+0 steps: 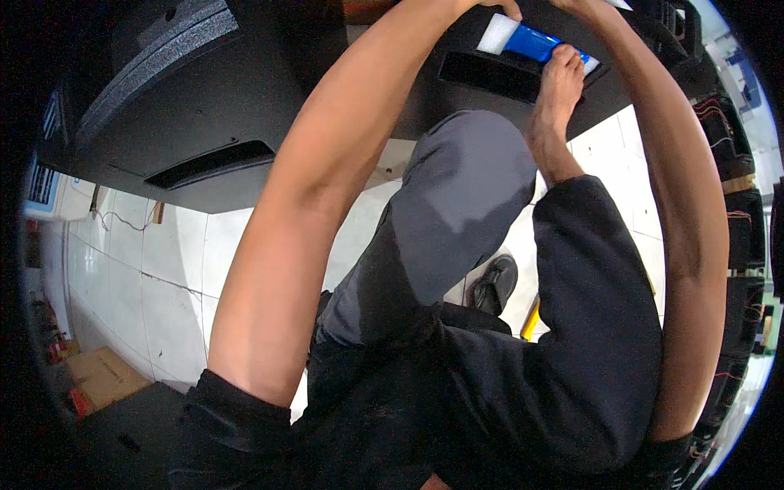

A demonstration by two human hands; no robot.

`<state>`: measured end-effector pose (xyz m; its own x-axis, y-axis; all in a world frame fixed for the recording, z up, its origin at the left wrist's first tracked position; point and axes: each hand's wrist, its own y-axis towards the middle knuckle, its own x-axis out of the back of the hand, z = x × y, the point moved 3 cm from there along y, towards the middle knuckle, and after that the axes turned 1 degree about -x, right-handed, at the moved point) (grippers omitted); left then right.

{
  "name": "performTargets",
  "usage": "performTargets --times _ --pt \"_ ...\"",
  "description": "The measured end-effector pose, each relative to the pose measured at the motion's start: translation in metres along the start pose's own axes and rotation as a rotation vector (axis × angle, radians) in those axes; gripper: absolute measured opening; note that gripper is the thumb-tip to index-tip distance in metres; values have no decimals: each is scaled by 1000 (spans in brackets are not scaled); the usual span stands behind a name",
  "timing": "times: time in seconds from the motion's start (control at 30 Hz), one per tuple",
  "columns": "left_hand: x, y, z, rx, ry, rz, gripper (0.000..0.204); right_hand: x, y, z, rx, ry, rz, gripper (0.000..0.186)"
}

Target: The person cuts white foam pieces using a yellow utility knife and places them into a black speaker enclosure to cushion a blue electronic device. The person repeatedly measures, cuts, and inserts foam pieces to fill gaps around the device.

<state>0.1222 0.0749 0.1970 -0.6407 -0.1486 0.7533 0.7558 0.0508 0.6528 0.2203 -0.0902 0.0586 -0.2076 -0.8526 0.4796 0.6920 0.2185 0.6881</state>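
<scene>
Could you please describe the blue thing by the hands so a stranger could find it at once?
Follow the big black panel to its far top edge. There the blue block with a white foam end lies beside a long slot, under a bare foot; it is the only bright blue there.

— What did the big black panel (269,90) look like?
— Matt, smooth plastic, with a grainy grey foam strip (155,61) on top.
— And the blue packet (535,42)?
— Glossy film, beside white foam. The floor tiles (155,269) were glazed, the trousers (465,204) soft cloth.
</scene>
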Motion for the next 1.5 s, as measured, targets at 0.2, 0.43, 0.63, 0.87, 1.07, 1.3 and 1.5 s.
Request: performTargets --times 0.2,0.43,0.63,0.87,1.07,1.3,1.5 --pt "-4 1 2 16 -19 -45 86 8 2 14 -44 21 40 24" --pt "-8 -1 -6 -10 -1 -1 89 3 -3 6 -271 239 7 39" --pt "-7 -2 5 -38 33 -38 89 -12 -20 11 -202 254 -26 32" --pt "-10 -2 -11 -37 -31 -38 88 -7 -21 4 -136 147 -51 25" --pt "-7 1 -2 12 -39 -17 86 -26 -18 5 -71 105 -30 20" --pt "-7 4 4 39 10 30 88 -29 -15 6 -54 299 46 40" --pt "7 11 3 51 49 159 88 12 -30 89 -457 525 68 51"
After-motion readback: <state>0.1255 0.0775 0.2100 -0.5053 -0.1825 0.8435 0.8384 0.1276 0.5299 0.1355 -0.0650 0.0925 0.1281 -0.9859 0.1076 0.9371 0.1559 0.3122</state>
